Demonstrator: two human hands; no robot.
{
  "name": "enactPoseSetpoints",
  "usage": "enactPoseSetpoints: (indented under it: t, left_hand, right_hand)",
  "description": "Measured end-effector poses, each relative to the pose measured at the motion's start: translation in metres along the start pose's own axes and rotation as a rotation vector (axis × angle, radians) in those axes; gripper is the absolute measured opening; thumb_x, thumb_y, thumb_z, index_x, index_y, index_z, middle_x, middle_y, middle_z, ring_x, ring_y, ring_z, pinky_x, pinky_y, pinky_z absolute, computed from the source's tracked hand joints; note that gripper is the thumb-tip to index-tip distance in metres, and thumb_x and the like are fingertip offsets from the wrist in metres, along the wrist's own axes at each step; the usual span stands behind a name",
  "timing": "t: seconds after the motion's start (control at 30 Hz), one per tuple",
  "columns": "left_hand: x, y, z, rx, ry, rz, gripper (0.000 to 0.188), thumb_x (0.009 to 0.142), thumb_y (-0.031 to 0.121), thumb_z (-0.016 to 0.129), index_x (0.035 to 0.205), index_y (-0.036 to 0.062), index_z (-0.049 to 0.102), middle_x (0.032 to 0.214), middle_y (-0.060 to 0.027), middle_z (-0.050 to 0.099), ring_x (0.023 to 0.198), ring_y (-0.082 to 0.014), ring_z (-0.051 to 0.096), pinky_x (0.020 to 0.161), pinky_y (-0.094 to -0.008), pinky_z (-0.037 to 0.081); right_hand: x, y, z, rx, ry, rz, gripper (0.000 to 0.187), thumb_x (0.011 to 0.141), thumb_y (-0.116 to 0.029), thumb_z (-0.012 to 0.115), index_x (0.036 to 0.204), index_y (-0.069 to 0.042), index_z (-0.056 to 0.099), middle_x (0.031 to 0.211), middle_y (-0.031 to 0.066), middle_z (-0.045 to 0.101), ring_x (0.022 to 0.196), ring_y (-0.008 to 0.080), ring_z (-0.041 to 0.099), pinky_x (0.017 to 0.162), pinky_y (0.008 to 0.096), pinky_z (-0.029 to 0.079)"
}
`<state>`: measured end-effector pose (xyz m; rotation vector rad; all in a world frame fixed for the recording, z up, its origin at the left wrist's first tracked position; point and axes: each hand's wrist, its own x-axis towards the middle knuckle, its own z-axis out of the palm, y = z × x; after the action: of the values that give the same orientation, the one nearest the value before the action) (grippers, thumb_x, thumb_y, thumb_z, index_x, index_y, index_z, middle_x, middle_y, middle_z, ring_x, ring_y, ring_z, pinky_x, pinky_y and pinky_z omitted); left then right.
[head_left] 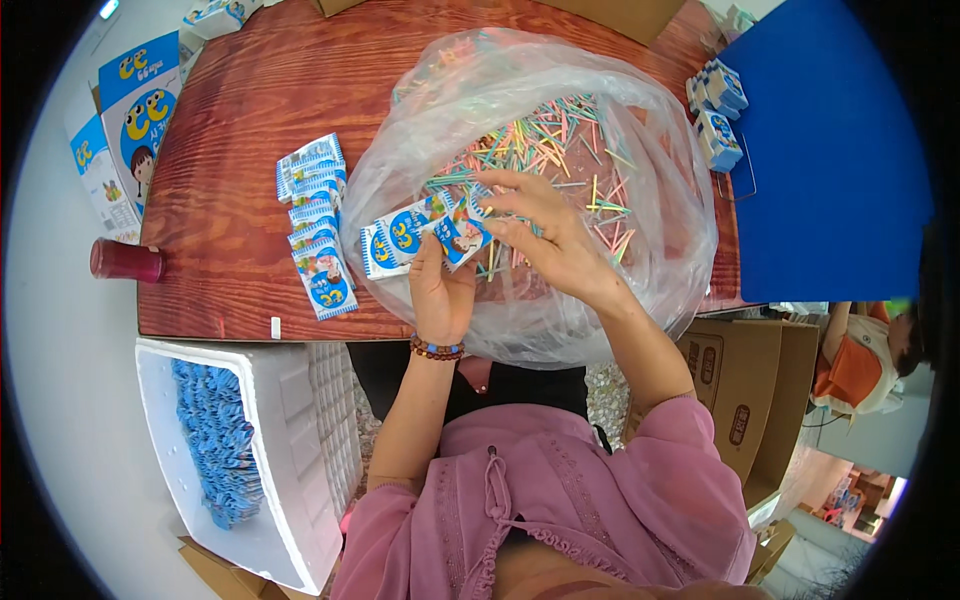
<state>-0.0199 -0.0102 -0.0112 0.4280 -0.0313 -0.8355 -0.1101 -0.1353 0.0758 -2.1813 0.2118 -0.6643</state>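
Several small blue-and-white packets (392,243) lie fanned out in my left hand (445,298), its thumb pressed over them. My right hand (552,232) reaches in from the right, with its thumb and curled fingers at the end of the front packet (462,238). Whether anything small is between those fingertips is hidden. Both hands are over the near left part of a large clear plastic bag (660,235). Inside the bag is a loose heap of thin pastel sticks (545,135), pink, yellow and green. Left of the bag, an overlapping column of similar packets (326,283) lies on the table.
The red-brown wooden table (225,200) carries a dark red cup (128,261) at its left edge. A white foam box (300,420) of blue packets stands below left. Small packs (718,140) sit by a blue panel (835,160). Cardboard boxes (765,390) and another person (855,365) are at right.
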Motion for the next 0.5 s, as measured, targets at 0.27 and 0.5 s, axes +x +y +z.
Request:
enactPoseSetpoints:
  t: [0.27, 0.5]
  left_hand:
    - [0.004, 0.010, 0.002, -0.097, -0.056, -0.004, 0.030, 0.100, 0.025, 0.050, 0.121, 0.0058, 0.056, 0.120, -0.0073, 0.063, 0.107, -0.0196, 0.062, 0.093, -0.0380, 0.050]
    - [-0.004, 0.019, 0.004, -0.041, -0.025, 0.064, 0.026, 0.100, 0.021, 0.050, 0.120, 0.0058, 0.056, 0.119, -0.0080, 0.063, 0.107, -0.0194, 0.061, 0.093, -0.0388, 0.051]
  right_hand:
    - [0.003, -0.009, 0.012, -0.022, 0.071, -0.027, 0.022, 0.087, -0.009, 0.063, 0.108, -0.002, 0.065, 0.121, 0.0126, 0.060, 0.112, 0.0236, 0.055, 0.095, 0.0353, 0.042]
    - [0.009, -0.021, 0.019, 0.139, 0.021, 0.394, 0.013, 0.086, -0.008, 0.066, 0.096, 0.000, 0.069, 0.079, 0.0001, 0.063, 0.070, 0.0054, 0.053, 0.061, 0.0227, 0.041]
